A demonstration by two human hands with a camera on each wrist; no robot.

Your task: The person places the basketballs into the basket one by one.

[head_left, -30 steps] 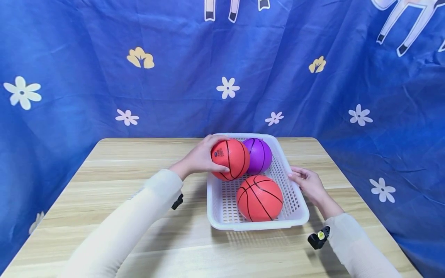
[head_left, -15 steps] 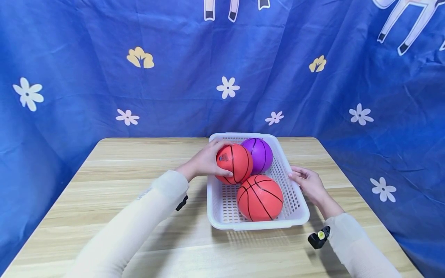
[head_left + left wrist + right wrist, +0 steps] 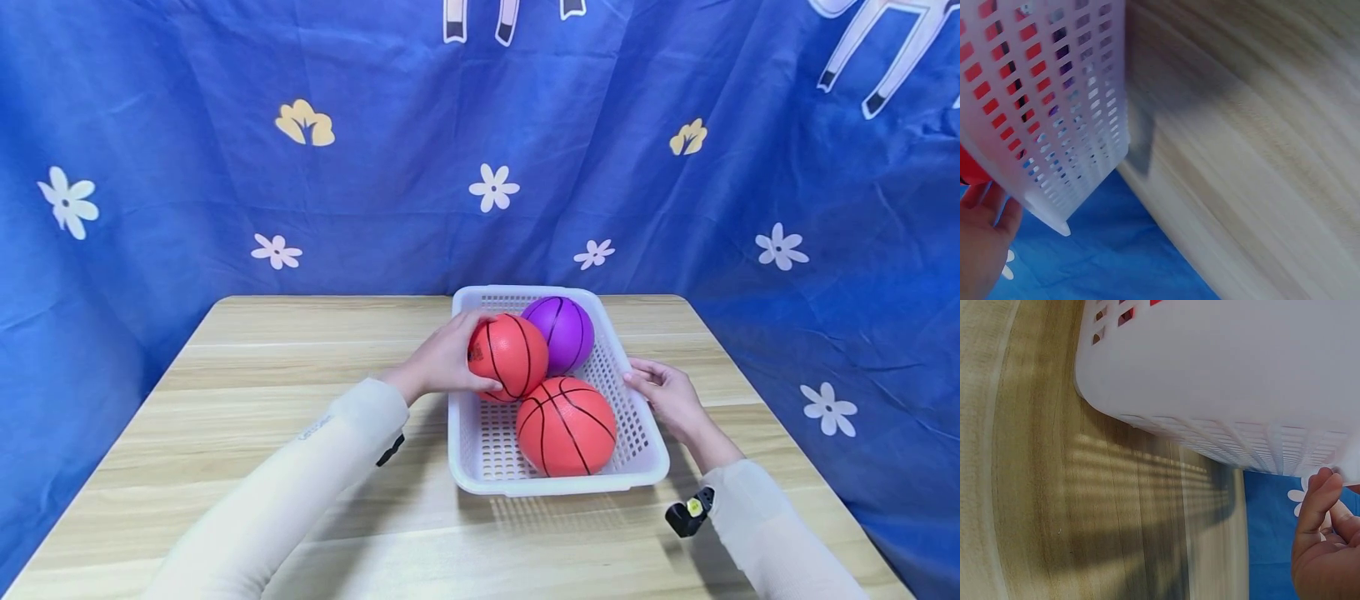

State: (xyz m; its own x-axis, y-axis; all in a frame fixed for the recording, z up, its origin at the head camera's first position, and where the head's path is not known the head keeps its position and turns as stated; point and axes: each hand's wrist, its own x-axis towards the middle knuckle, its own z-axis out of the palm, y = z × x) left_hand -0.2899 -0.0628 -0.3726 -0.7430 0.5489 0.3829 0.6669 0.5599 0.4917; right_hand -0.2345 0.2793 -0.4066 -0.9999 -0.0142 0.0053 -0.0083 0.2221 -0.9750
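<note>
My left hand (image 3: 447,357) grips a small red basketball (image 3: 513,357) from its left side, thumb in front and fingers over the back. The ball is inside a white plastic basket (image 3: 558,485), against a purple basketball (image 3: 564,333) behind it and close to a larger red basketball (image 3: 566,427) in front. My right hand (image 3: 666,393) holds the basket's right rim, thumb on the edge. The left wrist view shows the left hand's fingers (image 3: 985,203) at the basket rim below a red ball. In the right wrist view, the right hand (image 3: 1329,540) is beside the basket wall.
The basket stands on a light wooden table (image 3: 247,392) near its back edge. Behind and beside the table hangs a blue curtain (image 3: 375,167) printed with flowers and animal legs. Each wrist carries a small black camera (image 3: 686,514).
My left hand has moved the small red ball rightward and nearer to me, lower into the basket. The purple ball has shifted slightly right. My right hand stays at the rim.
</note>
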